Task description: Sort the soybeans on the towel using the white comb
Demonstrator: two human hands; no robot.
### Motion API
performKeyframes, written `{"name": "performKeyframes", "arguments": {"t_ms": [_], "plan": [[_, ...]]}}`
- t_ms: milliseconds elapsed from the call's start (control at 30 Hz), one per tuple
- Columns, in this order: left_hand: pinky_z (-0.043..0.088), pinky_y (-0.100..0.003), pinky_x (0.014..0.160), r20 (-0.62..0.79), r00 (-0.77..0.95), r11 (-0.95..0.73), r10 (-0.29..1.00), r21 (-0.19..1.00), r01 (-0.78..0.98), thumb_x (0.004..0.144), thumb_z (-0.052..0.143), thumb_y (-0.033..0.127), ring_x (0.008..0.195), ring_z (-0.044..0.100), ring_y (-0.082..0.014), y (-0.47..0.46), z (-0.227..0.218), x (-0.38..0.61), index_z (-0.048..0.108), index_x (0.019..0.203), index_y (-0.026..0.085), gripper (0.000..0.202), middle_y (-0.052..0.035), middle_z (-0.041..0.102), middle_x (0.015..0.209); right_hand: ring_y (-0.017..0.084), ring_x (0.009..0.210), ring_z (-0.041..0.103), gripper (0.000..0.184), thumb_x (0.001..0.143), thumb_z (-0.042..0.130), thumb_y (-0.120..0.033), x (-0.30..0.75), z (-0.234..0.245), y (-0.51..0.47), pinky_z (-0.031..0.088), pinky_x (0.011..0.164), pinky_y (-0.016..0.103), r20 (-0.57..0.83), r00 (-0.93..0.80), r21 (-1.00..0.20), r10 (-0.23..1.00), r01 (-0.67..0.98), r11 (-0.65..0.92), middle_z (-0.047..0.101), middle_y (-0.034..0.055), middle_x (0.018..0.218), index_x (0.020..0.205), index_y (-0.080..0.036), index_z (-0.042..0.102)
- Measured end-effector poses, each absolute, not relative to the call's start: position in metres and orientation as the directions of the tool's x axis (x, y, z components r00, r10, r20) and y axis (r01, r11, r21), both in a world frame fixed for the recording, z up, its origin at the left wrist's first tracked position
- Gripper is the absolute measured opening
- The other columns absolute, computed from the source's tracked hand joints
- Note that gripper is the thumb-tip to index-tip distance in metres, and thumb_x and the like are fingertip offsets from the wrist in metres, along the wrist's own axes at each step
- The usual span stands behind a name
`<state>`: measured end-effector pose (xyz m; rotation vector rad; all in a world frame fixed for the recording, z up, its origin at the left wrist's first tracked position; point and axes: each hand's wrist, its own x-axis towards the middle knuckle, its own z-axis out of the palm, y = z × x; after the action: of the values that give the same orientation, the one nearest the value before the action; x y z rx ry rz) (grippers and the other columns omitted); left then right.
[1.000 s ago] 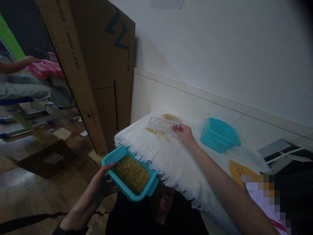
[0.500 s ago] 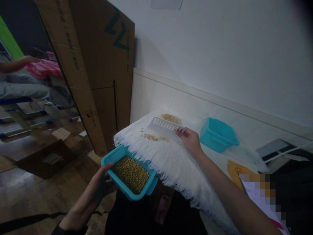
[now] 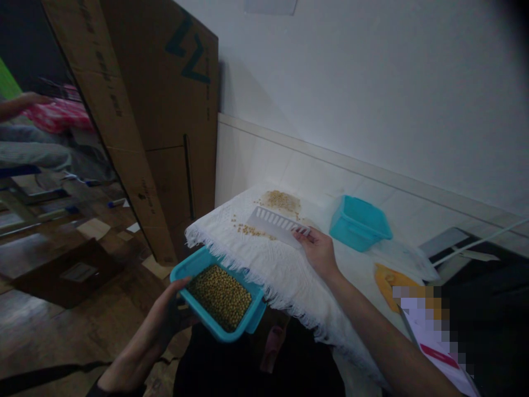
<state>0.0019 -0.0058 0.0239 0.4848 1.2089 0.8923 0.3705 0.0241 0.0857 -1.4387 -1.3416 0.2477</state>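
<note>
My left hand grips the near rim of a teal plastic tub full of yellow-green beans, held just below the fringed edge of a white towel. My right hand is closed on a white slotted scraper that lies on the towel. A small line of loose beans sits against the scraper's near side. A larger pile of beans lies behind it, toward the wall.
A second teal tub stands on the counter to the right of the towel, with a clear plastic bag and an orange packet nearby. Tall cardboard sheets lean at the left. Another person's arm shows at far left.
My right hand has drawn the scraper toward me across the towel, pushing a few beans nearer the towel's edge. The tub in my left hand has stayed about where it was.
</note>
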Motion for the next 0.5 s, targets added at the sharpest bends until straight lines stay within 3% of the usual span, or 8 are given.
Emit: {"name": "performKeyframes", "arguments": {"t_ms": [300, 500], "plan": [[0.067, -0.042, 0.08, -0.561, 0.169, 0.584, 0.81, 0.75, -0.31, 0.084, 0.086, 0.053, 0.1, 0.083, -0.0344, -0.014, 0.018, 0.008, 0.072, 0.125, 0.02, 0.055, -0.0138, 0.083, 0.119, 0.027, 0.079, 0.077, 0.031, 0.081, 0.075, -0.05, 0.385, 0.082, -0.004, 0.059, 0.073, 0.035, 0.491, 0.417, -0.787, 0.765, 0.589, 0.184, 0.084, 0.0049, 0.085, 0.088, -0.021, 0.085], [0.068, -0.041, 0.076, -0.611, 0.15, 0.625, 0.777, 0.722, -0.296, 0.08, 0.086, 0.057, 0.101, 0.082, -0.0353, -0.011, 0.012, 0.012, 0.073, 0.119, 0.019, 0.056, -0.0145, 0.083, 0.118, 0.025, 0.072, 0.074, 0.036, 0.08, 0.075, -0.055, 0.39, 0.082, -0.008, 0.057, 0.069, 0.034, 0.479, 0.424, -0.787, 0.769, 0.595, 0.162, 0.082, 0.005, 0.078, 0.085, -0.02, 0.084]]}}
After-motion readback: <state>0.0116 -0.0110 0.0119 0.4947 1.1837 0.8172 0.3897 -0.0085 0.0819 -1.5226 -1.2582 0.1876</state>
